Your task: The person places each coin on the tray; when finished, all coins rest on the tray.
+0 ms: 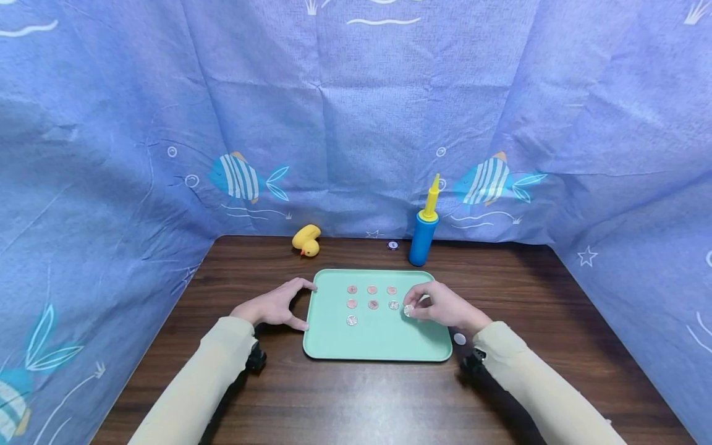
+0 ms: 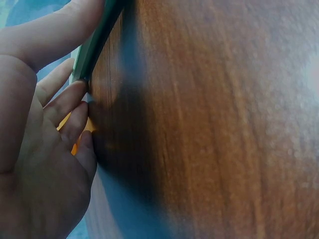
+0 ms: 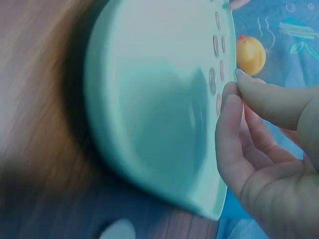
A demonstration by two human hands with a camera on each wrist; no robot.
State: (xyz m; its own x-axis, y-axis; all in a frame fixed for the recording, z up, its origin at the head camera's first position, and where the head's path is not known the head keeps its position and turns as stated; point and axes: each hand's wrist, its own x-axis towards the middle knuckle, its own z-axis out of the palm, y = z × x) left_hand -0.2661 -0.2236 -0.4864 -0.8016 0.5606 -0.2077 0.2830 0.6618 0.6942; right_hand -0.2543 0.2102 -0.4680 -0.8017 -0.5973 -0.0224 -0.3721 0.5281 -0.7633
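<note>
The surface is dark wood-grain, glossy at bottom centre; blue fish-print cloth lines the back and sides. A duck lies upper centre-left, a pump stands upper centre-right with a chip between them, and a white disc lies right of the tray. The left hand, thumb and fingers spread wide, touches the tray's left rim; the left wrist view adds its palm and lower fingers. The right hand pinches a coin over the tray's right part, clear in the head view, indistinct from the right wrist. That coin is round, face toward the head camera. Seven coins lie in rows at upper centre of the tray, whose long axis runs left to right.
</note>
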